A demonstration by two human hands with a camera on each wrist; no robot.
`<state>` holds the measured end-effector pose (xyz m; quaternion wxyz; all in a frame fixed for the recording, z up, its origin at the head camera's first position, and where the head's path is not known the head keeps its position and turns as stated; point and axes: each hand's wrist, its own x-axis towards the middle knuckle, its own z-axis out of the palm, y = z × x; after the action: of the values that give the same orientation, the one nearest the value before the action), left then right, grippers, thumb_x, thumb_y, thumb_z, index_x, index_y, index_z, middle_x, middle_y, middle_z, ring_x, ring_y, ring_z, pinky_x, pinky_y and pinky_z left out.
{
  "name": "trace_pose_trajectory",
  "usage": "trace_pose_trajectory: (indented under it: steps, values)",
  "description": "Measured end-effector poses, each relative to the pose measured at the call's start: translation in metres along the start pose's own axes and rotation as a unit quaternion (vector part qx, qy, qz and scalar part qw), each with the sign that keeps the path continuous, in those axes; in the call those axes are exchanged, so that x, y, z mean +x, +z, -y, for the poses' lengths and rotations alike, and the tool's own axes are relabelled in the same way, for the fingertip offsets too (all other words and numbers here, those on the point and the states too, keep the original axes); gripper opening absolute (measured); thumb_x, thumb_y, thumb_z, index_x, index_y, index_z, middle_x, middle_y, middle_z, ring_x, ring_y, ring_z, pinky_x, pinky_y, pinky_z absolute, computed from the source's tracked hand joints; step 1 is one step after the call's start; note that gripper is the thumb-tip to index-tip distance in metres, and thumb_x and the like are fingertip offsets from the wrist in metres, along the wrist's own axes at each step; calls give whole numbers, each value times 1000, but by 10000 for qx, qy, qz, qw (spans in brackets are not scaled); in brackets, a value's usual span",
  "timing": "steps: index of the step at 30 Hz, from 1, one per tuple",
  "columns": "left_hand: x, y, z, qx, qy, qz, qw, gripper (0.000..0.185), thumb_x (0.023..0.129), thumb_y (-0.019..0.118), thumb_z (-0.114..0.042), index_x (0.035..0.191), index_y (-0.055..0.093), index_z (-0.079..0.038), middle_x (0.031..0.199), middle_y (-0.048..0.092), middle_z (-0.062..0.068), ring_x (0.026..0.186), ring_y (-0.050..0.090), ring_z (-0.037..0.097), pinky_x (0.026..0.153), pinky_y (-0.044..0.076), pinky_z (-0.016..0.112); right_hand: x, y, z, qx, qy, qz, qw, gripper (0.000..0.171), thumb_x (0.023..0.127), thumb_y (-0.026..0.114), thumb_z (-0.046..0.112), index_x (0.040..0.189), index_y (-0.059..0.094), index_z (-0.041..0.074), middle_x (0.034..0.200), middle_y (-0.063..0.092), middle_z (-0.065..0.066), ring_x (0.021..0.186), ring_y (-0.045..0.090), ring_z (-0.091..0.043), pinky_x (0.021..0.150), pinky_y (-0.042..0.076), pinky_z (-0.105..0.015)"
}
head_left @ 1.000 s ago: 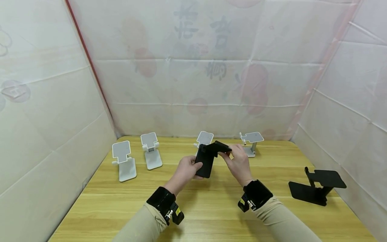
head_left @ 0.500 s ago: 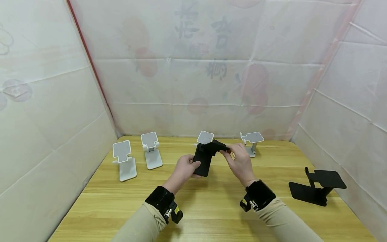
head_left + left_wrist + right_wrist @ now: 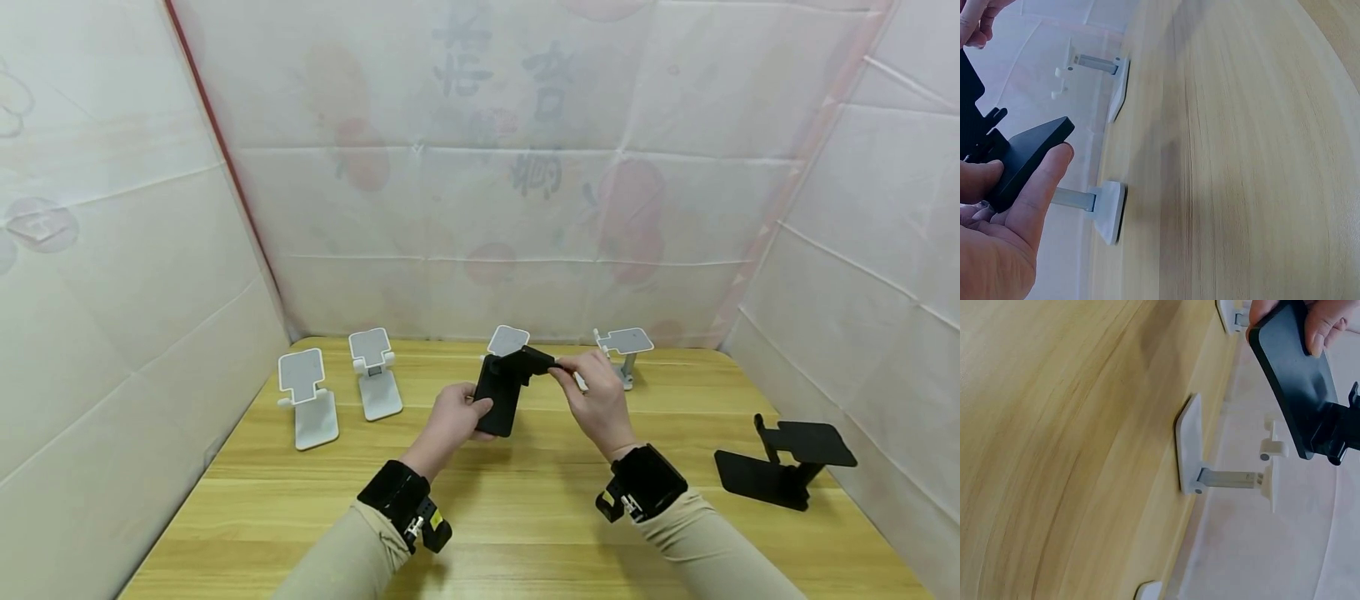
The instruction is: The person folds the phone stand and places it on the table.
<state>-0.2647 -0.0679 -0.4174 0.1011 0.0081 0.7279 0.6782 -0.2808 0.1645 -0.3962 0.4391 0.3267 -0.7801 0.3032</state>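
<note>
A black folding phone stand [image 3: 498, 398] is held above the middle of the table, its upper plate [image 3: 527, 361] angled away from its base. My left hand [image 3: 454, 414] grips the base, thumb on its face and fingers beneath. The base's edge and the thumb over it show in the left wrist view, where a finger lies along the underside. My right hand [image 3: 596, 398] pinches the far right edge of the upper plate between thumb and fingers. In the right wrist view the flat base [image 3: 1294, 369] and the hinge [image 3: 1335, 428] are visible.
White phone stands line the back: one at far left [image 3: 307, 398], one beside it [image 3: 377, 375], one partly hidden behind the black stand [image 3: 508, 340], one at back right [image 3: 626, 342]. Another black stand [image 3: 787, 460] stands at the right. Fabric walls enclose the wooden table [image 3: 525, 517].
Both hands' work has drifted slightly left with the black stand. The right hand's fingers have shifted a little along the upper plate's edge. The stands on the table have not moved.
</note>
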Motion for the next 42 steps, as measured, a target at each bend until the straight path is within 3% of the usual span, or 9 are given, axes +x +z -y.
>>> trace_pose_trajectory:
  steps: [10,17,25,42]
  values:
    - [-1,0,0,32,-130,-84,9999,26,105,56,-7,123,58,10,119,63,26,101,70,34,82,64,46,3,1,1,-6,-218,63,9997,16,82,79,-4,91,70,4,82,66,-6,82,58,-23,67,45,-31]
    - [-2,1,2,34,-108,-107,9999,25,104,57,-7,122,59,11,115,63,25,97,71,33,77,66,42,3,0,3,127,-227,77,9996,19,79,81,-8,89,68,4,82,65,-7,74,58,-20,62,43,-30]
    - [-2,3,3,-28,-101,-143,9998,25,104,57,-7,120,59,11,112,63,25,93,72,32,75,66,41,3,-1,6,94,-267,179,9994,20,80,81,-7,88,66,4,83,65,-7,74,57,-18,62,45,-27]
    - [-6,3,4,-61,-140,-160,9998,28,104,57,-9,124,60,11,122,61,26,103,69,37,78,66,44,-2,-1,11,65,-576,277,9979,25,78,81,-8,86,62,5,81,61,-5,74,56,-18,63,45,-30]
